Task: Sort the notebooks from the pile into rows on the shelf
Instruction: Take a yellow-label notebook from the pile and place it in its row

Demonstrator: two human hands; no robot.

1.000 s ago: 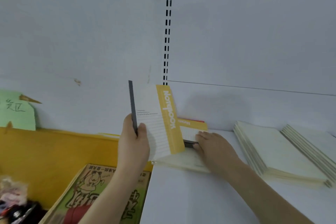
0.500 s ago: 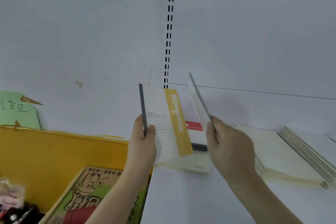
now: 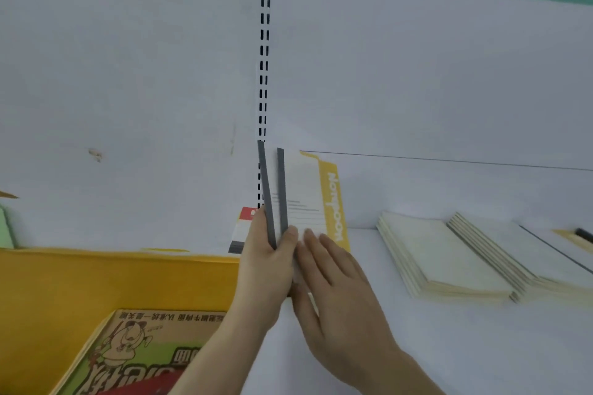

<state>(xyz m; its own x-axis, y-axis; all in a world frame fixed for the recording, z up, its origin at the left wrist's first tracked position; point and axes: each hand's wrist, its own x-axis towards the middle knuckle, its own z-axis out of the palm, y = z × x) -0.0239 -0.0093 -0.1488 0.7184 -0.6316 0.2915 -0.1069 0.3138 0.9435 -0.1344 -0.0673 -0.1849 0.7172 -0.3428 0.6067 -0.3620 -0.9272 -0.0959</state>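
The left hand (image 3: 266,253) clasps two grey-spined notebooks (image 3: 301,199) upright just left of the cream stacks (image 3: 446,253) on the shelf (image 3: 417,346), while the right hand (image 3: 333,285) presses flat-fingered against their yellow-striped cover. The spines stand splayed apart, so I judge one could slide free if the grip loosens.

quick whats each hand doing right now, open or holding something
Left hand: grips two upright notebooks by their dark spines.
Right hand: open, straight fingers pressed flat against the yellow-striped cover.
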